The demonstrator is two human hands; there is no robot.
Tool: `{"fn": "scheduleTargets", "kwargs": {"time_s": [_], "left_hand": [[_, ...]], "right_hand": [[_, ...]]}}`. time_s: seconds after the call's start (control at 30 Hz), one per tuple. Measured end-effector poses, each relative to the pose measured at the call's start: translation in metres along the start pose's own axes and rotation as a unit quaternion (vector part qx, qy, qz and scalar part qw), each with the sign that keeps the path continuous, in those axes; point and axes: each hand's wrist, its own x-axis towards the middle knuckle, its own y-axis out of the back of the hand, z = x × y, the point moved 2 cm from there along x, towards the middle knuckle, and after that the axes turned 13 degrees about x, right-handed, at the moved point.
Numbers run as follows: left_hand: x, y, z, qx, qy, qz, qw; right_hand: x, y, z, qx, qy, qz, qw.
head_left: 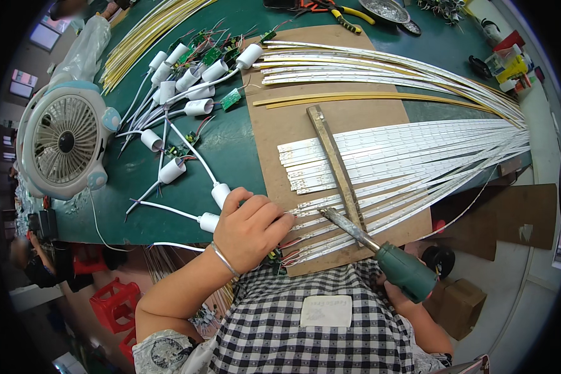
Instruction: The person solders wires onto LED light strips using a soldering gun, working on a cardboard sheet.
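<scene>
My left hand [249, 227] is closed, its fingertips pinched at the near left ends of several white LED strips [330, 201]. What sits between those fingers is hidden. Beside and under this hand are white lamp caps with cables [209, 222] and red wires leading to the strip ends. My right hand [400, 294], partly hidden, grips the green handle of a soldering iron [408, 271]. The iron's metal tip points left and lies over the strips, close to my left fingertips. A long metal bar [333, 162] rests across the strips.
Brown cardboard [265, 137] lies under the strips on a green table [131, 215]. A fan [65, 142] stands at left, near piled lamp caps and circuit boards [232, 98]. Yellow strips [143, 37], pliers [349, 20] and a metal dish [385, 9] lie farther back. Red stools [116, 305] stand below.
</scene>
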Motion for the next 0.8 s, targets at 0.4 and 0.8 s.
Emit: {"fn": "scheduleTargets", "kwargs": {"time_s": [0.4, 0.8], "left_hand": [[0.003, 0.001, 0.001, -0.004, -0.008, 0.001, 1.0], [0.009, 0.005, 0.0, -0.065, 0.021, -0.095, 0.993]], "right_hand": [[0.007, 0.0, -0.012, -0.128, 0.007, -0.038, 0.991], [0.001, -0.002, -0.001, 0.027, -0.085, 0.007, 0.996]]}}
